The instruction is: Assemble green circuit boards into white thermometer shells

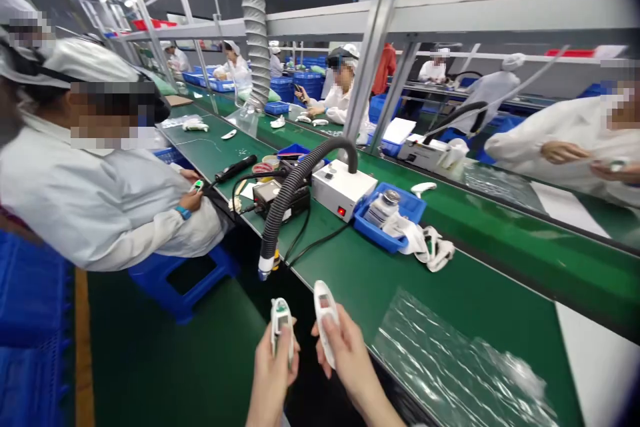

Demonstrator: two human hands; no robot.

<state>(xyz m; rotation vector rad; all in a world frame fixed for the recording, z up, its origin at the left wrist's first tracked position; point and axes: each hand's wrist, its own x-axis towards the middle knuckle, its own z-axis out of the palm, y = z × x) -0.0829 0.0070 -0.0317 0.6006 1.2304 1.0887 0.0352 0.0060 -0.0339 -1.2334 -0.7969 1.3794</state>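
My left hand is closed on a white plastic housing with a green board showing inside its upper end. The thumb lies over the lower part of it. To the right, my right hand grips a long oval white plastic shell with a window opening near its top, thumb across the front. The two parts are held upright and apart, at the near edge of the green bench. Above them hangs the nozzle of a black flexible hose, touching neither part.
A white box with a red switch feeds the hose. Beside it stands a blue tray with a metal-topped bottle and white cloth. Clear plastic sheeting covers the bench at right. A co-worker sits at left, holding a similar part.
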